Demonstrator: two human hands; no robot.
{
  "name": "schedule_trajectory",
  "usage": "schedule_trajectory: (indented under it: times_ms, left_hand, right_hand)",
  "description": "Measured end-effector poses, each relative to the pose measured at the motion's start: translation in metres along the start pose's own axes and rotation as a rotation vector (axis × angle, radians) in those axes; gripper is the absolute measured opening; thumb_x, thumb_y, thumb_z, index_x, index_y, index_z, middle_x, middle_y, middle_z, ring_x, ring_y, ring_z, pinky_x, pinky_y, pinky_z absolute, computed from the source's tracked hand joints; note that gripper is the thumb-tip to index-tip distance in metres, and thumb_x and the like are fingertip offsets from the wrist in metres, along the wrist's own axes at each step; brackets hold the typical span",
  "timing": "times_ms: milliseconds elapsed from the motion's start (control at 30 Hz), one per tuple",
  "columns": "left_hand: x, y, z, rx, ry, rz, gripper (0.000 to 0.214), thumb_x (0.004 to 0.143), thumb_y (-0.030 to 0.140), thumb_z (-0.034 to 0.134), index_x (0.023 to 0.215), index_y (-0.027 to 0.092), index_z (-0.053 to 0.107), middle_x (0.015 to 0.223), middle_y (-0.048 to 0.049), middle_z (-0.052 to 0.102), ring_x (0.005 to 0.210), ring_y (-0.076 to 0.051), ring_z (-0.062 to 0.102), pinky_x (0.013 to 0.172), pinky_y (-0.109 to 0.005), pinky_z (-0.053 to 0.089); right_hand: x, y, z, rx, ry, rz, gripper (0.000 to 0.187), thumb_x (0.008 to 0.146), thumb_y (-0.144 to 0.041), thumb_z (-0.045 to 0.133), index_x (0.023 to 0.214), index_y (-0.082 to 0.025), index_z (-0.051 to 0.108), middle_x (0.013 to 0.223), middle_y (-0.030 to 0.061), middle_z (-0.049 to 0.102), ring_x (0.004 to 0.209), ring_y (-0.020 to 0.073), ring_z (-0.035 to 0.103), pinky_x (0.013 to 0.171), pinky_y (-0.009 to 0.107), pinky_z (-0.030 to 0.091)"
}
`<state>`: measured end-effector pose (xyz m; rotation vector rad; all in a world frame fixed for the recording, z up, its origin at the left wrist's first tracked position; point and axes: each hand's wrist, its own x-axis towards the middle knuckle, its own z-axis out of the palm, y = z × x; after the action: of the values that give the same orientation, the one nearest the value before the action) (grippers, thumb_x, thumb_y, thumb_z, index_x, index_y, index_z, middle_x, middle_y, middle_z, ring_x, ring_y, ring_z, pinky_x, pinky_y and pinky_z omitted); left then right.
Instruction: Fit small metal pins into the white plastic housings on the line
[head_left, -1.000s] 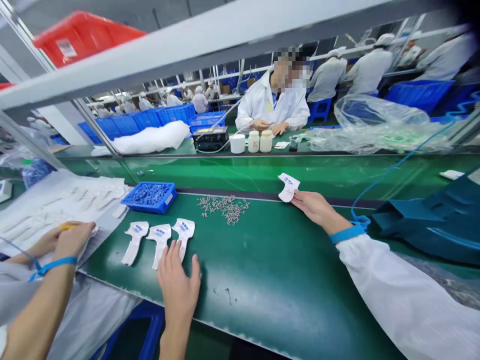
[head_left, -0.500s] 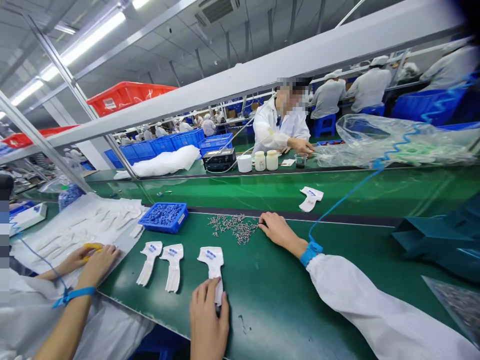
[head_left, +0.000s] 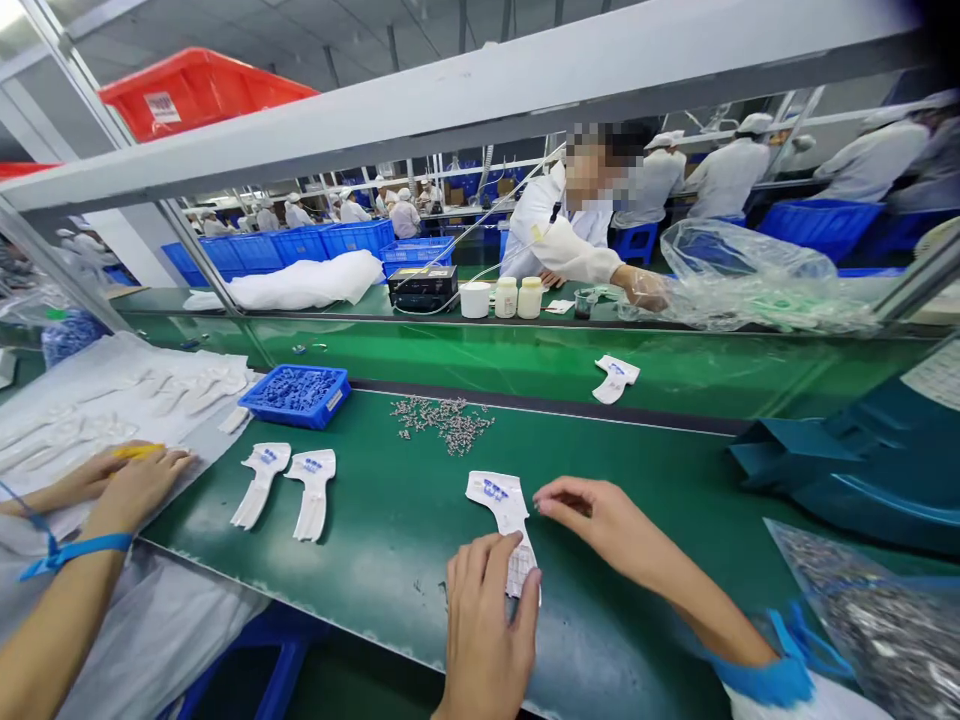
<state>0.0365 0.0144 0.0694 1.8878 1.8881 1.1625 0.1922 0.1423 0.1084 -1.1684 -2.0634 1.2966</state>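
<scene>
A white gun-shaped plastic shell point(head_left: 493, 494) with blue print lies on the green mat in front of me. My left hand point(head_left: 484, 620) presses down on its handle end with the fingers laid over it. My right hand point(head_left: 600, 515), with a blue strap at the wrist, is pinched shut right at the shell's head; what the fingertips hold is too small to make out. A loose pile of small metal screws point(head_left: 444, 418) lies farther back on the mat. Two more white shells point(head_left: 259, 480) point(head_left: 315, 487) lie to the left.
A co-worker's hands point(head_left: 135, 478) hold a yellow tool at the left over a white sheet. A blue tray of small parts point(head_left: 296, 393) stands behind the shells. Another shell point(head_left: 615, 378) lies on the green belt. A screw bag point(head_left: 877, 620) sits at my right. A person point(head_left: 570, 235) works opposite.
My left hand has dragged the third shell rightward, away from the other two. My right hand left the screw pile and came back to the shell's head, pinched shut.
</scene>
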Motion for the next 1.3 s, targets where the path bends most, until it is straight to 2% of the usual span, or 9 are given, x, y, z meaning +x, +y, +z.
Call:
schedule_trajectory:
  times_ms: [133,233,367,500,633,700,900,1100,1300]
  left_hand:
    - [0.007,0.004,-0.007,-0.019,0.018,0.051,0.018,0.099,0.022,0.047,0.109,0.026,0.061,0.101,-0.0056,0.068,0.092,-0.024,0.063,0.078,-0.04,0.049]
    - [0.007,0.005,-0.006,-0.042,0.048,0.043,0.013,0.097,0.02,0.05,0.098,0.025,0.062,0.092,-0.0031,0.07,0.085,-0.022,0.063,0.075,-0.038,0.048]
    - [0.006,0.003,-0.003,-0.047,0.058,-0.007,0.012,0.097,0.021,0.05,0.095,0.024,0.062,0.091,-0.0032,0.069,0.084,-0.022,0.062,0.076,-0.037,0.047]
    - [0.008,-0.005,-0.006,-0.002,-0.013,-0.039,0.013,0.097,0.023,0.052,0.107,0.024,0.06,0.103,-0.0049,0.068,0.096,-0.023,0.061,0.083,-0.04,0.049]
    - [0.01,-0.015,-0.009,0.073,-0.112,-0.025,0.044,0.09,0.032,0.065,0.131,0.023,0.049,0.134,-0.0089,0.057,0.127,-0.031,0.048,0.101,-0.05,0.043]
    - [0.009,-0.017,-0.008,0.104,-0.158,-0.02,0.055,0.086,0.035,0.069,0.135,0.024,0.047,0.141,-0.0085,0.054,0.133,-0.034,0.043,0.104,-0.054,0.04]
    - [0.008,-0.017,-0.004,0.122,-0.198,-0.058,0.058,0.085,0.038,0.071,0.136,0.023,0.048,0.14,-0.0073,0.056,0.134,-0.035,0.043,0.105,-0.057,0.04]
    - [0.008,-0.016,-0.005,0.123,-0.21,-0.082,0.056,0.087,0.038,0.069,0.137,0.024,0.048,0.142,-0.0051,0.055,0.136,-0.034,0.04,0.107,-0.054,0.038]
    - [0.008,-0.017,-0.004,0.109,-0.204,-0.082,0.058,0.086,0.037,0.07,0.137,0.024,0.047,0.143,-0.0053,0.055,0.136,-0.034,0.04,0.107,-0.053,0.038]
  right_hand:
    - [-0.025,-0.015,0.013,0.026,-0.133,0.012,0.025,0.093,-0.042,0.055,0.091,-0.023,0.072,0.091,0.0023,0.075,0.085,0.0218,0.068,0.076,0.03,0.048]
    - [-0.027,-0.017,0.019,0.068,-0.132,0.018,0.025,0.092,-0.042,0.056,0.09,-0.022,0.071,0.089,0.0026,0.075,0.084,0.0218,0.067,0.076,0.029,0.048]
    - [-0.023,-0.013,0.025,0.078,-0.101,0.029,0.026,0.093,-0.043,0.055,0.085,-0.021,0.067,0.082,0.0018,0.071,0.079,0.02,0.065,0.071,0.027,0.047]
    - [-0.019,-0.013,0.027,-0.011,-0.133,0.017,0.028,0.096,-0.042,0.049,0.084,-0.021,0.064,0.08,0.0014,0.069,0.075,0.0188,0.062,0.068,0.027,0.043]
    - [-0.012,-0.017,0.029,-0.157,-0.17,0.031,0.025,0.097,-0.037,0.048,0.083,-0.022,0.062,0.077,0.0006,0.067,0.071,0.0185,0.06,0.064,0.027,0.039]
    - [-0.008,-0.019,0.03,-0.234,-0.169,0.038,0.024,0.096,-0.036,0.048,0.081,-0.022,0.061,0.077,0.0011,0.067,0.072,0.0192,0.059,0.062,0.027,0.037]
    - [-0.002,-0.016,0.034,-0.348,-0.16,0.014,0.021,0.098,-0.032,0.045,0.084,-0.023,0.057,0.084,0.0022,0.065,0.078,0.02,0.059,0.065,0.028,0.036]
    - [-0.002,-0.008,0.04,-0.4,-0.11,0.031,0.008,0.096,-0.03,0.048,0.091,-0.025,0.051,0.082,-0.0001,0.062,0.072,0.0189,0.056,0.061,0.027,0.033]
    - [-0.003,-0.007,0.039,-0.376,-0.135,0.016,0.011,0.096,-0.03,0.047,0.092,-0.026,0.056,0.085,0.0003,0.062,0.076,0.0196,0.058,0.064,0.028,0.036]
